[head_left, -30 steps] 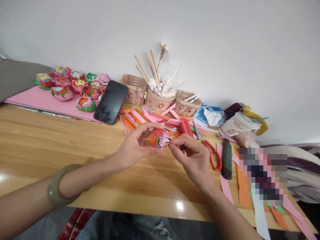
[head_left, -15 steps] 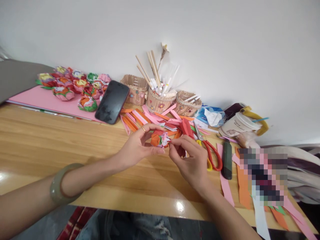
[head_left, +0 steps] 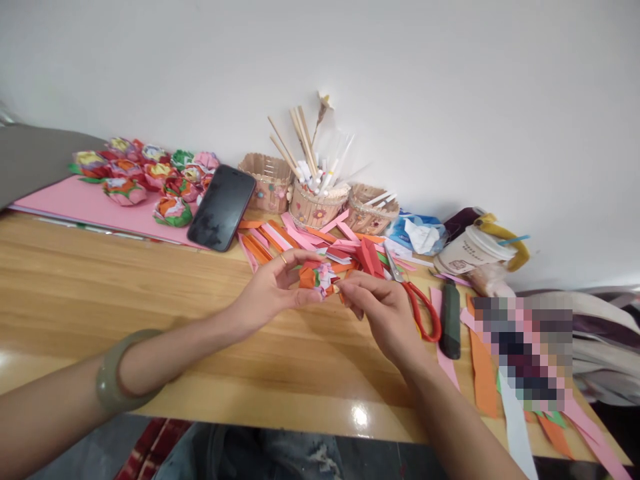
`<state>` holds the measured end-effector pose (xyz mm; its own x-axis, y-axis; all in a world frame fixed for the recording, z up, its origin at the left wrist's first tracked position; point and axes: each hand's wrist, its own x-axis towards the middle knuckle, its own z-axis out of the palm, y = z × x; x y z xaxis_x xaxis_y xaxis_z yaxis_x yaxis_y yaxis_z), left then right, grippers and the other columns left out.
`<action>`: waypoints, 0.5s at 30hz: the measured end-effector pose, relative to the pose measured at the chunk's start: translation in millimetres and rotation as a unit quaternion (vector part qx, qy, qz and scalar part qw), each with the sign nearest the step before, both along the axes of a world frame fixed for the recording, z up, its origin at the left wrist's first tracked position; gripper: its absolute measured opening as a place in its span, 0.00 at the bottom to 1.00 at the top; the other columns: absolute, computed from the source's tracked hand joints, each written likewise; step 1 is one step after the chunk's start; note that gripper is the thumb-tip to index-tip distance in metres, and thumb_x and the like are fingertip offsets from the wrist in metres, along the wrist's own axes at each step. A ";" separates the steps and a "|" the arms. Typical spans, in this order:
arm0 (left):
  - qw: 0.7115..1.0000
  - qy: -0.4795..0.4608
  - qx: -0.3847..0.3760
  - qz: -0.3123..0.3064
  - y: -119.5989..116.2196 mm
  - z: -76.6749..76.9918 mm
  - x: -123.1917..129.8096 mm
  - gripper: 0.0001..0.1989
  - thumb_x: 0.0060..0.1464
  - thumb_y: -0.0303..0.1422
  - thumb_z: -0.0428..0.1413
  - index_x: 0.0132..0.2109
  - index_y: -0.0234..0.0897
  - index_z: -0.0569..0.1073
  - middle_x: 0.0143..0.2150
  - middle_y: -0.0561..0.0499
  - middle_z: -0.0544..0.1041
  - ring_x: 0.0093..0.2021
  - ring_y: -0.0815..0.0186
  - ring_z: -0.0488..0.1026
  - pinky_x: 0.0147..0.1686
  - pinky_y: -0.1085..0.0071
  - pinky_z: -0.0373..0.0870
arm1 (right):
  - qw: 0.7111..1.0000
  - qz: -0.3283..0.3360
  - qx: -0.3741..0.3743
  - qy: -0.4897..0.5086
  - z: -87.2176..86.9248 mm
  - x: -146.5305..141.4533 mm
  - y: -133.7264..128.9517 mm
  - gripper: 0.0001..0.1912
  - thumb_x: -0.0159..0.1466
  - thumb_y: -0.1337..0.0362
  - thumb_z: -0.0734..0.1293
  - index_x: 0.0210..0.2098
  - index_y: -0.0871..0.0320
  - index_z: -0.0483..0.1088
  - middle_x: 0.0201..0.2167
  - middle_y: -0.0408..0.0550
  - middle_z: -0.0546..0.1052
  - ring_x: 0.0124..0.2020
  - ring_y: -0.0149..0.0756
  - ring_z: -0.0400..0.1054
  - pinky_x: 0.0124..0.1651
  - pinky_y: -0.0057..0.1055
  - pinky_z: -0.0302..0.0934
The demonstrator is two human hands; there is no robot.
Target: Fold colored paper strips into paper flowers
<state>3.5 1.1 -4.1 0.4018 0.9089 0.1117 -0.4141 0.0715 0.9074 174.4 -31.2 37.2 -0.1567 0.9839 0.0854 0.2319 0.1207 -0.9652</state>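
My left hand (head_left: 273, 287) is closed around a small folded paper flower (head_left: 319, 277) in orange, white, pink and green, held above the wooden table. At the flower's right side, the thumb and fingertips of my right hand (head_left: 383, 307) pinch its edge petals; the exact bit between them is too small to make out. Behind the hands lies a loose heap of coloured paper strips (head_left: 300, 237). Red-handled scissors (head_left: 425, 313) rest just right of my right hand, beside a dark green stick-shaped tool (head_left: 451, 320).
Finished paper flowers (head_left: 125, 191) stand on pink sheets (head_left: 90, 203) at the left, with a phone (head_left: 221, 208) leaning at their edge. Along the wall are decorated baskets (head_left: 320, 205), one with sticks and pens, a tissue pack (head_left: 415, 233) and a lidded cup (head_left: 473, 250).
My right hand's fingers have shifted slightly at the flower's right edge, where a bit of orange now shows. The flower stays in my left hand. The view has shifted a little.
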 end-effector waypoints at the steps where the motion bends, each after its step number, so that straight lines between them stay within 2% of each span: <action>1: 1.000 -0.004 -0.011 -0.002 -0.4 1.7 0.5 0.20 0.39 0.26 0.65 0.42 0.39 0.71 0.41 0.53 0.72 0.42 0.69 0.68 0.43 0.72 0.65 | 1.000 0.003 -0.017 0.022 -0.6 0.7 0.8 0.14 0.58 0.61 0.65 0.18 0.59 0.69 0.17 0.40 0.63 0.19 0.25 0.53 0.21 0.25 0.47; 5: 0.999 -0.026 -0.041 -0.014 -1.2 5.2 1.2 0.20 0.37 0.26 0.66 0.41 0.40 0.72 0.41 0.54 0.72 0.42 0.69 0.69 0.41 0.72 0.66 | 0.998 0.006 -0.049 0.050 -3.1 1.1 1.6 0.12 0.56 0.59 0.68 0.21 0.59 0.72 0.18 0.40 0.63 0.20 0.25 0.50 0.22 0.26 0.45; 11: 0.999 -0.022 -0.030 -0.034 -0.7 2.0 -0.6 0.20 0.38 0.25 0.65 0.41 0.39 0.72 0.42 0.53 0.72 0.45 0.67 0.68 0.43 0.71 0.65 | 0.995 -0.001 -0.080 0.057 -2.6 0.4 2.5 0.09 0.53 0.59 0.70 0.24 0.59 0.74 0.18 0.39 0.65 0.19 0.24 0.48 0.22 0.25 0.44; 15: 0.998 -0.018 -0.038 -0.040 -1.1 1.7 -0.8 0.20 0.38 0.25 0.65 0.41 0.40 0.72 0.42 0.53 0.72 0.43 0.68 0.69 0.42 0.71 0.65 | 0.997 0.003 -0.066 0.032 -2.5 0.5 2.3 0.09 0.56 0.60 0.67 0.24 0.60 0.72 0.17 0.38 0.63 0.18 0.24 0.49 0.21 0.25 0.44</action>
<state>2.7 0.0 -2.4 0.4706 0.8803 0.0603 -0.4372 0.1733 0.8825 174.9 -28.9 34.7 -0.1613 0.9863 -0.0342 0.1681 -0.0067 -0.9857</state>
